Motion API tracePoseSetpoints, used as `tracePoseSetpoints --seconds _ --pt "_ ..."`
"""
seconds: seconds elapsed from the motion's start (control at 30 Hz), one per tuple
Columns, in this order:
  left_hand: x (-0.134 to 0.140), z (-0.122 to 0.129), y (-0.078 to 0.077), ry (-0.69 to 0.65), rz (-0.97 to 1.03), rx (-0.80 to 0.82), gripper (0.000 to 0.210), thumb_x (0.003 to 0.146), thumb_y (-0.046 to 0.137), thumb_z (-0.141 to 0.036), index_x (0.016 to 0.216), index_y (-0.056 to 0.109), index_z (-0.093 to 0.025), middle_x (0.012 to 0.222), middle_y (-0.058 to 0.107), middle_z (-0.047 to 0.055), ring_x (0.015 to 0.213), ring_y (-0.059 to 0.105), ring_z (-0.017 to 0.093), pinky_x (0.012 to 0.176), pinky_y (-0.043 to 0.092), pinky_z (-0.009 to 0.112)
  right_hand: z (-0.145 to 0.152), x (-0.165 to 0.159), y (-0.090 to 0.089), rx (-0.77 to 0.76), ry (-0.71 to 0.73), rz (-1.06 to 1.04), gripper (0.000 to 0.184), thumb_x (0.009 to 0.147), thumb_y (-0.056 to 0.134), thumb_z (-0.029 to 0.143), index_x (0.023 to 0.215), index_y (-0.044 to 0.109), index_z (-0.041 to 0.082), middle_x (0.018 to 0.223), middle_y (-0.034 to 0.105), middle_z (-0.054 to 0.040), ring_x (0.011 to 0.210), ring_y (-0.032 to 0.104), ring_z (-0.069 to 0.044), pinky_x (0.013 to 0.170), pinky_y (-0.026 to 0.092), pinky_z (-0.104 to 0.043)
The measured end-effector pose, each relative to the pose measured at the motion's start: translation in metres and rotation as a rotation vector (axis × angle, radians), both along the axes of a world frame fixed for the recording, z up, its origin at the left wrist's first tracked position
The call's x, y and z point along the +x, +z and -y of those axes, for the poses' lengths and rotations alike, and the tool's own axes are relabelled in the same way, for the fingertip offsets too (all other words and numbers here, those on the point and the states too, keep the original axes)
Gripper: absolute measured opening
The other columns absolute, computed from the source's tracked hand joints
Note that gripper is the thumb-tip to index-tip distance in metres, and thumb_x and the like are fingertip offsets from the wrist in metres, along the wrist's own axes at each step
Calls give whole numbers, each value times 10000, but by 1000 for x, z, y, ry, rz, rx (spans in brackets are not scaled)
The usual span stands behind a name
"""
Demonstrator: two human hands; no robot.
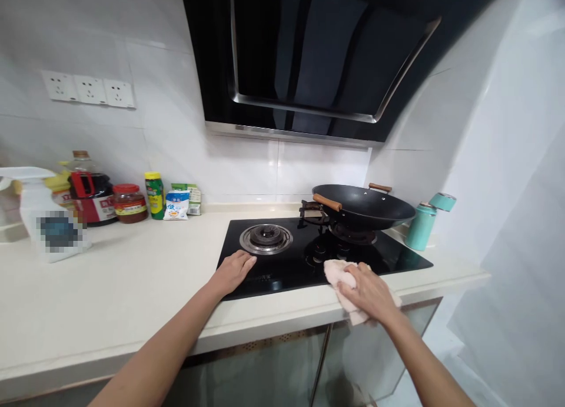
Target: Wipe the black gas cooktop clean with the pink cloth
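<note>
My right hand (368, 289) grips a pale pink cloth (338, 273) at the front edge of the black glass gas stove (282, 277). Part of the cloth hangs over the counter's edge. Resting on the stove's left front corner, my left hand (233, 271) lies with its fingers stretched out and holds nothing. Just beyond it is the bare left burner (266, 238). A black wok (362, 207) with wooden handles sits over the right burner. Two control knobs (319, 254) stand between the burners, close to the cloth.
A white spray bottle (44, 201), a red-lidded jar (129, 204), a green bottle (154, 195) and small bags (176, 205) line the counter (132, 277) at left. At right stands a teal flask (421, 227) with its lid up. A black range hood (300, 53) overhangs the stove.
</note>
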State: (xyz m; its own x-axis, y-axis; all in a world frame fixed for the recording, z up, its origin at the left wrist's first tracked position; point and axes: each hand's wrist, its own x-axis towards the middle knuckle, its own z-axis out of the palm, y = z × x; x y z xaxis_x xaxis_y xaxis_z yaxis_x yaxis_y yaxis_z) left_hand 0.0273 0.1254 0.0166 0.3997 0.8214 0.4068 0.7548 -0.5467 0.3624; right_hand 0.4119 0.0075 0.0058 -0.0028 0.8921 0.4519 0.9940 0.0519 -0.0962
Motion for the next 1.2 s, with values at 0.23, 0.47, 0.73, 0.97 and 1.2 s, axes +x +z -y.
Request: tracePoseSetpoints --seconds 0.23,0.47,0.73,0.97,1.2 --pt "-1 2 -1 -7 -5 16 536 1019 273 -528 1009 709 -215 1087 663 72 1043 629 231 1005 438 377 2 -91 13 -88 186 -68 343 883 549 444 1175 614 275 1076 583 -47 983 575 -207 830 383 -299" --pt "1 1 -3 -10 10 12 524 1024 277 -524 1041 704 -222 1066 660 70 1036 628 227 985 447 368 3 -134 15 -93 283 -80 349 880 565 434 1203 594 305 1074 574 -37 1001 572 -214 835 377 -311" --pt "2 6 -4 -10 -2 43 525 1038 276 -510 986 713 -223 1042 675 65 1024 630 210 989 453 341 2 -141 11 -73 291 -52 282 876 544 383 1127 607 270 1049 576 -42 946 585 -208 791 373 -306" --pt "3 10 -3 3 -22 49 533 1045 272 -502 1003 713 -205 1028 676 77 1026 622 215 971 456 349 0 -140 4 -58 289 -40 265 877 521 381 1099 611 267 1034 579 -45 936 586 -212 774 375 -309" --pt "2 10 -9 13 -35 59 540 1046 269 -509 1032 716 -206 1064 686 86 1045 617 220 986 456 364 -3 -137 -4 -11 303 -34 259 894 504 420 1079 618 278 985 582 -37 877 593 -209 745 392 -315"
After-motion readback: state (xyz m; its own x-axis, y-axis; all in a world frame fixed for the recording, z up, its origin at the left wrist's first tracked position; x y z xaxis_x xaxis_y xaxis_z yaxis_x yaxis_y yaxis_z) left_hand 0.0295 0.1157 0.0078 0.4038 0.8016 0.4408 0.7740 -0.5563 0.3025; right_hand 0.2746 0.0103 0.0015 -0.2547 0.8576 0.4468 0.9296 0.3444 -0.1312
